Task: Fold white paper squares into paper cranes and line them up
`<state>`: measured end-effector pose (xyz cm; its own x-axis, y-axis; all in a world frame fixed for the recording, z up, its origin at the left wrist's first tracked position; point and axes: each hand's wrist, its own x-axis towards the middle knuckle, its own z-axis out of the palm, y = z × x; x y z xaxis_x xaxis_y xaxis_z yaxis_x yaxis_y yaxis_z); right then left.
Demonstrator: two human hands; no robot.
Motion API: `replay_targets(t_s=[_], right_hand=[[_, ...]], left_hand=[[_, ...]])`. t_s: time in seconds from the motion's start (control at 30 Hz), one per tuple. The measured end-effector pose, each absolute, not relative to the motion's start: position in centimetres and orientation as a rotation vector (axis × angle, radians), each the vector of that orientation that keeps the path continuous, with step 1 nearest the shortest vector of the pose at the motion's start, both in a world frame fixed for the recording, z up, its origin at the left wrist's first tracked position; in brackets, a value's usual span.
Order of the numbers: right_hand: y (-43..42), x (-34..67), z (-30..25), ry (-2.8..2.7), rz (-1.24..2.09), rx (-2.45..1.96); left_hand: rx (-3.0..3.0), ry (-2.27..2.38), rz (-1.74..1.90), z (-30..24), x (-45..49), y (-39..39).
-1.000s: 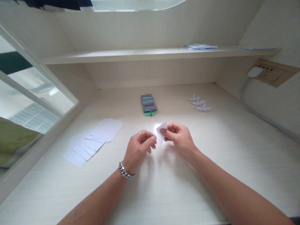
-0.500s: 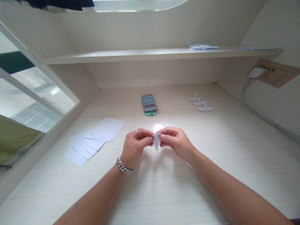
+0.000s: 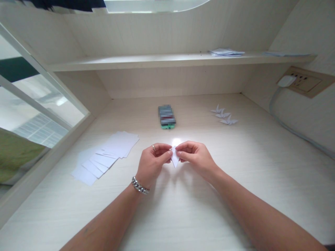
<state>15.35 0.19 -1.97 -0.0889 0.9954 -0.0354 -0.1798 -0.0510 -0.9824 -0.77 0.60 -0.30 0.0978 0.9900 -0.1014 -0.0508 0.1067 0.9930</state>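
Far left: glass pane (image 3: 39, 104) along the bench (image 3: 183, 212) edge, nothing in play there.

Left of centre: loose fan of white paper sheets (image 3: 106, 157), flat on the bench, near the left hand but not touching it.

Left hand (image 3: 152, 163), with a ring (image 3: 153, 147) and chain bracelet (image 3: 140, 185): fingers closed, thumb and forefinger pinching the left edge of the small folded paper piece (image 3: 175, 159). The piece sits at centre between both hands, point down, just over the bench. Can't tell if its tip touches the surface.

Farther off behind it, a phone in a green case (image 3: 166, 118) lies flat, well apart from the hands.

Right hand (image 3: 198, 157): fingers closed too, pinching the right edge of the same piece. The fingertips of both hands nearly meet at its top.

My read on the fold in hand:
- The piece is small and thin, so grip close to the crease line.
- Match the two edges first, then press the crease from the middle outward.
- Use equal pinch on both sides, otherwise the tip skews.
- Resting it on the bench would likely give a sharper crease than working in the air.

Right, far side: a few winged paper shapes (image 3: 224, 116) clustered on the bench. Above them, a shelf (image 3: 157, 62) carries a thin paper stack (image 3: 226, 52).

Far right: wall socket (image 3: 305, 82) with a white plug (image 3: 285, 81), and a grey cable (image 3: 288, 127) running along the wall.
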Motion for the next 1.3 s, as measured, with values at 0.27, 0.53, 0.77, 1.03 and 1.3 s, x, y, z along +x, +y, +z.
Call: replay_targets(t_s=[0.27, 0.53, 0.77, 1.03, 1.3], right_hand=[[-0.1, 15.1, -1.3, -1.042, 1.357, -1.046], [0.0, 15.2, -1.9, -1.225, 1.274, -1.062], [0.2, 15.1, -2.6, -1.27, 1.12, -1.1], [-0.2, 15.4, -1.8, -1.542, 0.991, -1.193], [-0.7, 15.4, -1.7, -1.518, 0.888, -1.137]], left_hand=[[1.11, 1.134, 1.182, -0.2, -0.6, 0.4], [1.416, 1.262, 1.03, -0.4, -0.8, 0.5], [1.542, 1.205, 1.012, -0.5, -0.6, 0.1], [1.71, 1.311, 1.196, -0.6, -1.1, 0.4], [1.73, 1.297, 1.163, -0.2, -0.9, 0.1]])
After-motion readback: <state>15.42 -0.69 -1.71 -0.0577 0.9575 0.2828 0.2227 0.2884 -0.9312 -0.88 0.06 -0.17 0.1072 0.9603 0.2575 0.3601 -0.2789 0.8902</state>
